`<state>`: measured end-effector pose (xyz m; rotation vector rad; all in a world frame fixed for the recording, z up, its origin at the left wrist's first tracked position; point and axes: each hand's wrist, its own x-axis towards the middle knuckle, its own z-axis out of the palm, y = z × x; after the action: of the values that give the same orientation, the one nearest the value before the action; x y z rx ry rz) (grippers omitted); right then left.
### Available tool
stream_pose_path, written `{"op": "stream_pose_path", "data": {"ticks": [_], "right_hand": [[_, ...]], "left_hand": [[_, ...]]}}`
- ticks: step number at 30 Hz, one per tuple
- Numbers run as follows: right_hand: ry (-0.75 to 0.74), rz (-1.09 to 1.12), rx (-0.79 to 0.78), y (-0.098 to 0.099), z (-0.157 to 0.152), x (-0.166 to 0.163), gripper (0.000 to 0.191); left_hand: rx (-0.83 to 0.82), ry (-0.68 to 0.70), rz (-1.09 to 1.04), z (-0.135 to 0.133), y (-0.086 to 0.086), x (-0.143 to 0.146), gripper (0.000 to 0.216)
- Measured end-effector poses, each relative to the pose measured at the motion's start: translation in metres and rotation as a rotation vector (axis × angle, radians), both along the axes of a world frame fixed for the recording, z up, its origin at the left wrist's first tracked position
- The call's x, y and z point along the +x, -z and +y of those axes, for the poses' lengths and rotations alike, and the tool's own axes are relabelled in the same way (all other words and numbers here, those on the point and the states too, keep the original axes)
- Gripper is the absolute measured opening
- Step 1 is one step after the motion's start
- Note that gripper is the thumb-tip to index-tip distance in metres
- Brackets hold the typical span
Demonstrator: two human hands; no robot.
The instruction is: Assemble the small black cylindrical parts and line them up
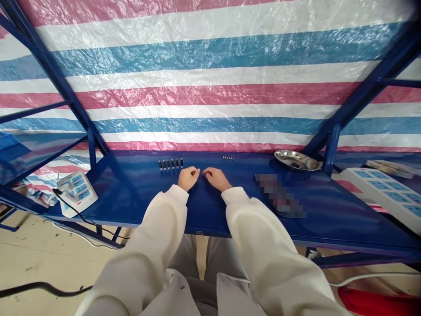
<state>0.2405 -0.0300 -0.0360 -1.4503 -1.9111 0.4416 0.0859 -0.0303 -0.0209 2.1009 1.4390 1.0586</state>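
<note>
My left hand [188, 178] lies on the blue table with its fingers curled in. A small gap to the right of it, my right hand [215, 177] rests with fingers bent inward. Both are loosely closed, and nothing shows in either. Just beyond my left hand, a row of several short black cylinders [170, 164] with pale, shiny ends stands on the table. A row of several tiny silvery pieces [228, 158] sits near the back edge, beyond my right hand; their kind is too small to make out.
A shiny metal dish [296, 160] stands at the back right of the blue table [144, 193]. A blurred-out dark flat object [280, 196] lies right of my right arm. White power strips [77, 193] flank both sides. Blue frame posts [329, 149] and a striped sheet [210, 96] bound the back.
</note>
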Motion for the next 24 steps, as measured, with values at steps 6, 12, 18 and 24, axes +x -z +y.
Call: {"op": "stream_pose_path", "data": {"ticks": [6, 12, 18, 24], "right_hand": [[-0.002, -0.006, 0.013, 0.000, 0.000, -0.002, 0.028], [-0.002, -0.015, 0.013, 0.001, 0.001, -0.002, 0.028], [0.003, -0.034, 0.017, 0.002, 0.000, -0.002, 0.028], [-0.006, -0.034, 0.002, 0.000, -0.002, -0.002, 0.028]], "left_hand": [[0.017, -0.283, 0.086, -0.005, -0.011, -0.003, 0.031], [-0.075, -0.354, 0.210, 0.002, -0.016, -0.007, 0.065], [-0.070, -0.384, 0.287, 0.010, -0.015, -0.009, 0.058], [-0.057, -0.393, 0.269, 0.011, -0.015, -0.012, 0.042]]}}
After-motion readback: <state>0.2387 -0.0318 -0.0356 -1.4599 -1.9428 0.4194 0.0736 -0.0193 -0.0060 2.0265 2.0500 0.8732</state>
